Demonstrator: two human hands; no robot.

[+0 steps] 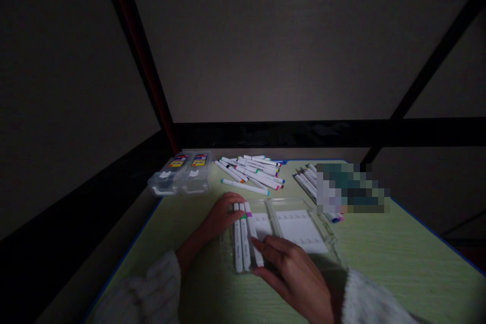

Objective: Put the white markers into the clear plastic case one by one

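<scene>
A clear plastic case (331, 230) lies open on the table before me, with white paper showing inside its right half. Three white markers stand side by side in its left half: the leftmost marker (238, 243), a marker with a green band (245, 243) and a marker with a purple band (253, 238), which leans slightly. My left hand (222, 215) curls over the far ends of the markers, its thumb against them. Nearer me, my right hand (294, 268) pinches the lower part of the purple-banded marker between thumb and fingers.
Loose white markers (252, 169) with coloured ends lie piled behind the case. Two closed clear boxes (195, 179) with labels stand at the back left. More markers (307, 182) lie on the right, partly covered by a pixelated patch. Blue edging borders the table (383, 248).
</scene>
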